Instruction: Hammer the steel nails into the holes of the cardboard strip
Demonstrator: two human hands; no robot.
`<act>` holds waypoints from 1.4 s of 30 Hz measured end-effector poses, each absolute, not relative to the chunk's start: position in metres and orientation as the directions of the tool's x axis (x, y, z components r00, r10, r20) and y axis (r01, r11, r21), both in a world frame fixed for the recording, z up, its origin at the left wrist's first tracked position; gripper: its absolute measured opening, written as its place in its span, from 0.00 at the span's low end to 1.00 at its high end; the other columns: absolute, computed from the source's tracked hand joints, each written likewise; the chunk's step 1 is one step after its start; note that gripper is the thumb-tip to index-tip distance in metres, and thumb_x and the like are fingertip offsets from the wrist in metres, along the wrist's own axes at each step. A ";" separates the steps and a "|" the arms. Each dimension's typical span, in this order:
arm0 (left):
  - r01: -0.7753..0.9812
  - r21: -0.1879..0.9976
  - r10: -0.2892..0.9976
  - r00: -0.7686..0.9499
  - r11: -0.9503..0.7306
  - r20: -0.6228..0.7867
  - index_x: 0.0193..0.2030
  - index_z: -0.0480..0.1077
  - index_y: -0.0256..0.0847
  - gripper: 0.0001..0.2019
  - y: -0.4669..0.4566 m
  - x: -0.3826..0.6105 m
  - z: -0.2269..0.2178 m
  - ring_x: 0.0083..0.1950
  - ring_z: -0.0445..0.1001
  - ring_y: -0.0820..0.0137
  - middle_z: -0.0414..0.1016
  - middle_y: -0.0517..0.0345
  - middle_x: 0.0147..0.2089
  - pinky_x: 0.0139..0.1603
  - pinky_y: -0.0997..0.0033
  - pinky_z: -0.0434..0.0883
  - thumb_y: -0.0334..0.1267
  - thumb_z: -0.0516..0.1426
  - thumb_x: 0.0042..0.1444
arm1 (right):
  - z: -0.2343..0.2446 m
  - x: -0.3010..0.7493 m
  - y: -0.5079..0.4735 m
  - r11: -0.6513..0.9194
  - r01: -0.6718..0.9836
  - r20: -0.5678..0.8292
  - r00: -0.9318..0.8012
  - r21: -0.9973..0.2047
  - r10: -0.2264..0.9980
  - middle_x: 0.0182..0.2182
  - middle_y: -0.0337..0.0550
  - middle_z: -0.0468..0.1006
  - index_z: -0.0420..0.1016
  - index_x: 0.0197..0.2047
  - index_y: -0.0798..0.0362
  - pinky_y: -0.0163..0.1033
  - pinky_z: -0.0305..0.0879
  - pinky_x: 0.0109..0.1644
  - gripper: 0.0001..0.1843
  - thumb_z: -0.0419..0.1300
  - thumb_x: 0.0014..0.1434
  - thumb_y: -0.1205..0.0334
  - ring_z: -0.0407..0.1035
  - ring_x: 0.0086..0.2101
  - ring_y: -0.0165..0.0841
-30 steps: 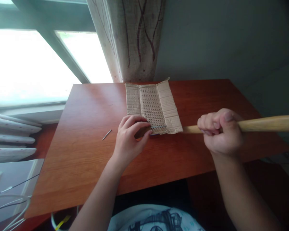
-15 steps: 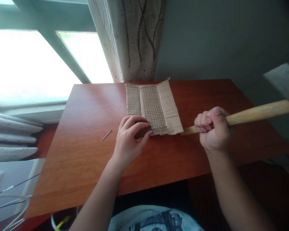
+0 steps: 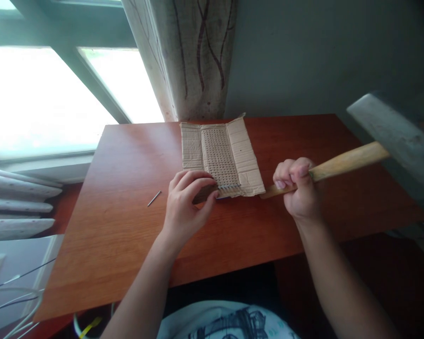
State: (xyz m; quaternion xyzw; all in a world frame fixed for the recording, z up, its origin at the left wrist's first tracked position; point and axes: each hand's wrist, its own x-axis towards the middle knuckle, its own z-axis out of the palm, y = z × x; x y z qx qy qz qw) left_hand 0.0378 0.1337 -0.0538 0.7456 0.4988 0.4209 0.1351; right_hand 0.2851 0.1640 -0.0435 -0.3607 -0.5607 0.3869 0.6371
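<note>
A flattened cardboard piece [image 3: 245, 160] with a grid of small holes lies on the red-brown wooden table [image 3: 127, 245]. A row of nails stands along its near edge. My left hand [image 3: 185, 207] is curled at that near left corner, fingertips pinched at the cardboard edge by the nails; what they pinch is too small to name. My right hand [image 3: 298, 190] is closed round the wooden handle of a hammer [image 3: 346, 160]. The hammer's grey metal head sits raised at the far right, above the table's right side.
One loose nail [image 3: 154, 198] lies on the table left of my left hand. A patterned curtain [image 3: 190, 56] and a bright window [image 3: 56, 94] stand behind the table. White cables [image 3: 17, 301] hang at the lower left.
My right hand has moved left toward the cardboard and tilted the hammer up, which brought its metal head into view at the right. My left hand has stayed in place.
</note>
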 end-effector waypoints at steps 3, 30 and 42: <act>0.627 0.620 0.852 0.142 -0.472 0.504 0.44 0.77 0.46 0.05 0.134 0.038 -0.055 0.53 0.75 0.61 0.81 0.55 0.48 0.59 0.54 0.72 0.35 0.62 0.61 | -0.050 0.282 0.164 0.471 -0.101 0.459 0.121 -0.876 0.880 0.17 0.30 0.53 0.54 0.23 0.49 0.35 0.49 0.21 0.28 0.62 0.67 0.46 0.54 0.17 0.26; 0.952 0.301 0.951 -0.150 0.065 0.269 0.47 0.79 0.44 0.14 0.125 -0.058 -0.062 0.38 0.79 0.65 0.81 0.56 0.45 0.37 0.67 0.69 0.48 0.58 0.64 | -0.055 0.276 0.167 0.451 -0.130 0.414 0.236 -0.883 0.879 0.15 0.28 0.52 0.53 0.22 0.49 0.35 0.42 0.18 0.29 0.63 0.66 0.47 0.49 0.15 0.23; 0.984 0.119 0.989 -0.125 0.134 -0.082 0.49 0.77 0.47 0.17 0.116 -0.062 -0.060 0.44 0.79 0.59 0.80 0.53 0.51 0.37 0.64 0.65 0.52 0.52 0.66 | -0.054 0.274 0.165 0.444 -0.127 0.406 0.242 -0.887 0.881 0.15 0.28 0.52 0.53 0.23 0.49 0.35 0.41 0.18 0.28 0.64 0.66 0.49 0.48 0.15 0.23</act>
